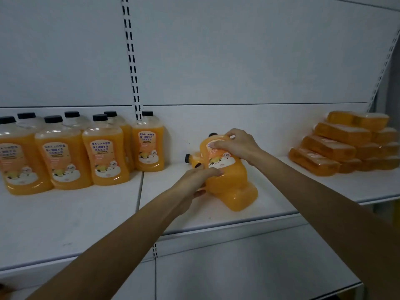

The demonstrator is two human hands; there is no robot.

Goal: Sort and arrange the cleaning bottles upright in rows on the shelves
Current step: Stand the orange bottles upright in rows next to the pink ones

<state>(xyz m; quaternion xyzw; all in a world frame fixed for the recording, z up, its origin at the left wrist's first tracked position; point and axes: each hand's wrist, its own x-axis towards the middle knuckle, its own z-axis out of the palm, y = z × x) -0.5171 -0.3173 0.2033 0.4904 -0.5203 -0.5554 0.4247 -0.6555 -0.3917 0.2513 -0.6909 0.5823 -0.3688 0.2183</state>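
Orange bottle (229,180) tilted on shelf (216,219), gripped by left hand (194,180), right hand (240,146)

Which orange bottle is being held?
The tilted bottle mid-shelf: the left hand and right hand grip it. Another bottle lies beneath it; the bottles on the left stand upright, untouched.

White shelf (86,213) — upright bottles (104,154) left, toppled bottles (240,198) centre, packs (324,148) right

Bottles (62,156) are all bright orange with black caps (53,119), labels (101,156) white-and-peach with blue lettering. Shelf (86,213) is plain white, and the stacked packs (346,144) on it are that same orange.
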